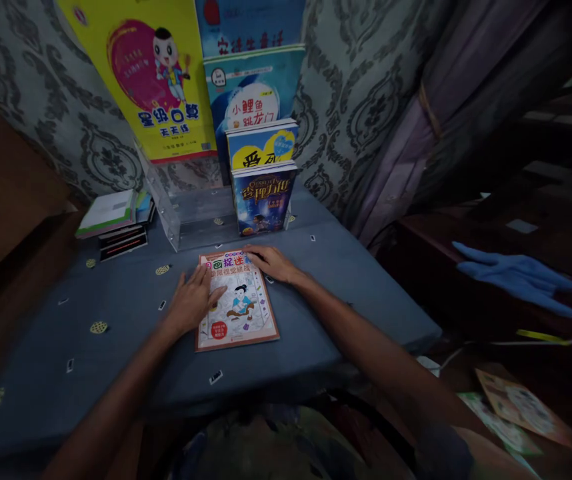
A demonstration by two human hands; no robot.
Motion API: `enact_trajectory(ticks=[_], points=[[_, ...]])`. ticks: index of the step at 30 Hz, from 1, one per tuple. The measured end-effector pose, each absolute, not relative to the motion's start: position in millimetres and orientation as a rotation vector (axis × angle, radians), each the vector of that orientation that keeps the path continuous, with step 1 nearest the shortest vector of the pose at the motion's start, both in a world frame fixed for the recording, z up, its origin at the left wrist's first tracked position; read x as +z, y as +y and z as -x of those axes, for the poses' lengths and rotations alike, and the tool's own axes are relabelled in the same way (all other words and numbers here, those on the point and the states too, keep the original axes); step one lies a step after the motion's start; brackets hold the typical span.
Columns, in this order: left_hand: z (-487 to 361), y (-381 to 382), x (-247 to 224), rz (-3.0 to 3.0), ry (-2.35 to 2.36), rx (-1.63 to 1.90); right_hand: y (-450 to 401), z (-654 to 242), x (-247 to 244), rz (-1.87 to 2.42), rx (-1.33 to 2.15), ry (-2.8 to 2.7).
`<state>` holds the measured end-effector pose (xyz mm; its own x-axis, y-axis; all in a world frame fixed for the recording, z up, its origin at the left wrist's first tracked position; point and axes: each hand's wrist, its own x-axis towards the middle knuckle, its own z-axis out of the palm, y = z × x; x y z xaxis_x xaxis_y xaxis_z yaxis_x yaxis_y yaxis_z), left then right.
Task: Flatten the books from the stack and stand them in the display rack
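Observation:
A thin picture book (pixel 239 327) with a pale cover, a brown border and a cartoon figure lies flat on the table. My left hand (pixel 195 298) rests on its left side, fingers spread over the cover and the thumb pointing right. At the top right corner of the book, my right hand (pixel 275 263) touches the cover with its fingers stretched out to the left. Neither hand is wrapped round anything. Behind the book stands a clear acrylic rack (pixel 169 223). It carries a dark blue book (pixel 263 203) in front of several others.
A large yellow workbook (pixel 166 80) leans at the back left of the rack. Stacked books (pixel 111 213) lie left of it. The blue-grey tablecloth (pixel 126 360) ends near my body. On the right are a blue glove (pixel 511 273), a white cable (pixel 496 343) and booklets (pixel 521 403) lower down.

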<state>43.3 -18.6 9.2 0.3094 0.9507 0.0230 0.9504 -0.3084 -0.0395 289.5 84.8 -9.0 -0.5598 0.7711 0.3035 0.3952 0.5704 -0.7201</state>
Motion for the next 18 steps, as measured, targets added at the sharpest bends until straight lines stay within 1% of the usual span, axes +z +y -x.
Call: enact_trajectory(ticks=[14,18], points=[[-76.2,19.9,5.7,2.390,-1.881,0.004,90.5,-295.5,-1.9,1.106,0.714,-2.091],[-88.6,25.5,9.6,2.423,-1.820,-0.066,97.1,-300.9,-3.0,1.108,0.803,-2.003]])
